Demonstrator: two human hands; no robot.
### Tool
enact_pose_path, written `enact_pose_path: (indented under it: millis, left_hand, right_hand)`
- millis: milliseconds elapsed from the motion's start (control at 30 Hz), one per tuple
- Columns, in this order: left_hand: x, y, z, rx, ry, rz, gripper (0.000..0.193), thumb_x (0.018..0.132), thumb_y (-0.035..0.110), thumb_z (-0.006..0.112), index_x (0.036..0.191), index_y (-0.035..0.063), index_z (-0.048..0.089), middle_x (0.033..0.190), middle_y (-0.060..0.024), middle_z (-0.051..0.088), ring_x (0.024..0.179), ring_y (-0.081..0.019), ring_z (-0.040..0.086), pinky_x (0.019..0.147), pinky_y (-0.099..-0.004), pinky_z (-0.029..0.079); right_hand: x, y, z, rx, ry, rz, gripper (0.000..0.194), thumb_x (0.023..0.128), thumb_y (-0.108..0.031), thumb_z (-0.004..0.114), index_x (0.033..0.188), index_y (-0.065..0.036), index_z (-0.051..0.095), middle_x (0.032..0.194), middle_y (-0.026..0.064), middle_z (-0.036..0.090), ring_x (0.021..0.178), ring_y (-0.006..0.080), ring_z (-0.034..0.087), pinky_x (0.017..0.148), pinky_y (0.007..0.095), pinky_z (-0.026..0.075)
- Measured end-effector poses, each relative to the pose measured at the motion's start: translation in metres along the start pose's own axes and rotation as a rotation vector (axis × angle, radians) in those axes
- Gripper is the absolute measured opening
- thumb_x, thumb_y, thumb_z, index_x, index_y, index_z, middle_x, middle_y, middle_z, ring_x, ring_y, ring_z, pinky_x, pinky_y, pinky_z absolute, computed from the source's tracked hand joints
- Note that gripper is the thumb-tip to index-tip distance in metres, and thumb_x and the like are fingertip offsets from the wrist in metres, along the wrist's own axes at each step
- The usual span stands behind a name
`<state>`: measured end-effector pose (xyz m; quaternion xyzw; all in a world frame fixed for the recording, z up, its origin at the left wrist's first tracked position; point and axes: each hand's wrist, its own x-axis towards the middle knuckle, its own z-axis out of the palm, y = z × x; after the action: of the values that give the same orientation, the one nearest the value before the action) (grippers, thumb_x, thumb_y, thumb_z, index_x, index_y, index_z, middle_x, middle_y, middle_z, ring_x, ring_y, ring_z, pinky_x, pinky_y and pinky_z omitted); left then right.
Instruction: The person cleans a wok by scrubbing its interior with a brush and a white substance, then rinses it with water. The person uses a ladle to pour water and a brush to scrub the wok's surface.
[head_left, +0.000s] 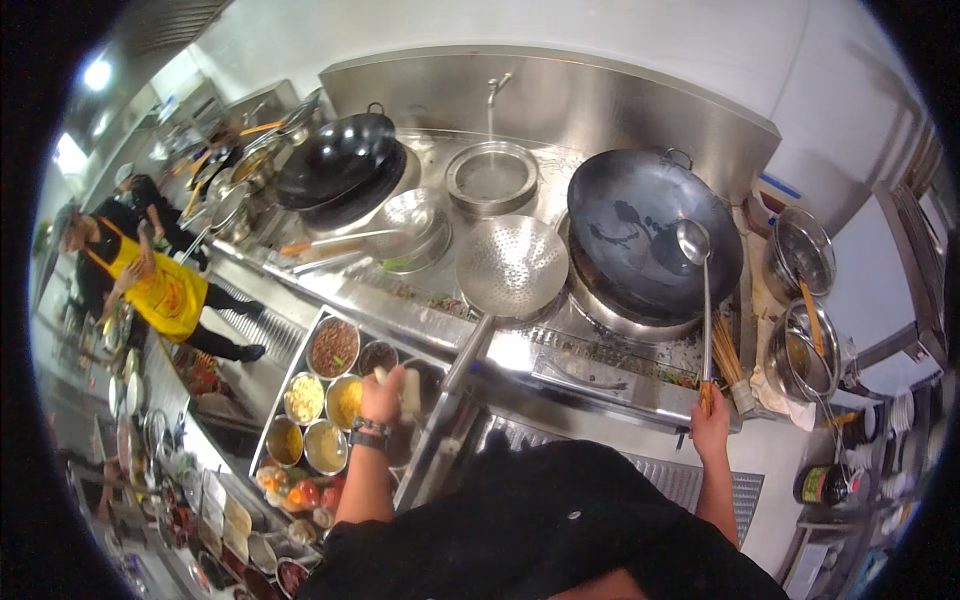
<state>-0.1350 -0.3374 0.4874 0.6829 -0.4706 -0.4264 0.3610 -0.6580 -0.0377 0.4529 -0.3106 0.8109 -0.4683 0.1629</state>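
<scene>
My right hand (709, 424) is closed around the wooden handle of a metal ladle (706, 315), whose bowl rests in the large dark wok (637, 255) on the right burner. My left hand (382, 397) is over a steel tray (296, 375) of round ingredient tins, with a pale cloth or similar thing (409, 391) at its fingers; blur hides what it is. Beside it are tins of brown minced food (334, 346) and yellow food (343, 403). A perforated strainer (512, 266) sits left of the wok. Water runs from a tap (493, 88) into a round basin (492, 178).
Another black wok (337, 161) stands at the back left, near a second strainer (405, 217). A bamboo brush (727, 356) and steel pots (801, 251) are at the right. A person in a yellow apron (166, 289) stands at the left, with another person (154, 206) behind.
</scene>
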Motion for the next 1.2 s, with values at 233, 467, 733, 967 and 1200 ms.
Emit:
enact_pose_path:
  millis: [233, 467, 733, 967, 1200]
  left_hand:
    - [-0.050, -0.010, 0.002, -1.072, -0.204, -0.332, 0.025, 0.094, 0.011, 0.056, 0.114, -0.0021, 0.063, 0.106, -0.0148, 0.071, 0.094, -0.0322, 0.070, 0.084, -0.0461, 0.058]
    - [-0.073, -0.014, 0.021, -1.251, -0.278, -0.302, 0.040, 0.087, 0.007, 0.048, 0.127, 0.0004, 0.055, 0.121, -0.0186, 0.063, 0.111, -0.0393, 0.062, 0.097, -0.0570, 0.051]
    - [0.016, 0.013, 0.033, -1.034, -0.162, -0.216, 0.037, 0.097, 0.028, 0.053, 0.123, 0.0021, 0.059, 0.113, -0.0149, 0.069, 0.098, -0.0345, 0.069, 0.090, -0.0521, 0.056]
    - [0.182, 0.032, 0.024, -0.463, 0.145, -0.213, 0.038, 0.089, 0.030, 0.073, 0.108, -0.0009, 0.063, 0.087, -0.0094, 0.062, 0.070, -0.0208, 0.060, 0.059, -0.0350, 0.050]
    - [0.399, -0.106, 0.032, 0.519, -0.138, 0.465, 0.030, 0.094, 0.018, 0.057, 0.123, 0.0193, 0.065, 0.116, -0.0184, 0.066, 0.106, -0.0365, 0.066, 0.084, -0.0457, 0.055]
  right_hand:
    - [0.006, 0.005, -0.022, 0.164, -0.144, 0.212, 0.060, 0.093, -0.005, 0.060, 0.149, -0.010, 0.041, 0.086, 0.0049, 0.058, 0.056, 0.0114, 0.053, 0.043, 0.0285, 0.046]
    - [0.006, 0.032, -0.042, 0.223, -0.206, 0.188, 0.063, 0.094, -0.004, 0.058, 0.153, -0.010, 0.036, 0.086, 0.0035, 0.056, 0.055, 0.0101, 0.051, 0.045, 0.0265, 0.045]
    - [0.009, 0.023, -0.044, 0.215, -0.183, 0.165, 0.059, 0.093, 0.000, 0.056, 0.150, -0.005, 0.040, 0.077, 0.0007, 0.052, 0.051, 0.0082, 0.048, 0.042, 0.0242, 0.041]
    - [0.005, -0.028, -0.040, -0.002, -0.187, 0.301, 0.051, 0.090, 0.001, 0.057, 0.140, -0.002, 0.049, 0.091, 0.0036, 0.056, 0.065, 0.0116, 0.053, 0.056, 0.0277, 0.047]
    - [0.042, -0.005, -0.020, -0.119, -0.181, 0.298, 0.054, 0.088, -0.001, 0.055, 0.141, 0.005, 0.046, 0.106, 0.0104, 0.058, 0.099, 0.0185, 0.055, 0.093, 0.0291, 0.045]
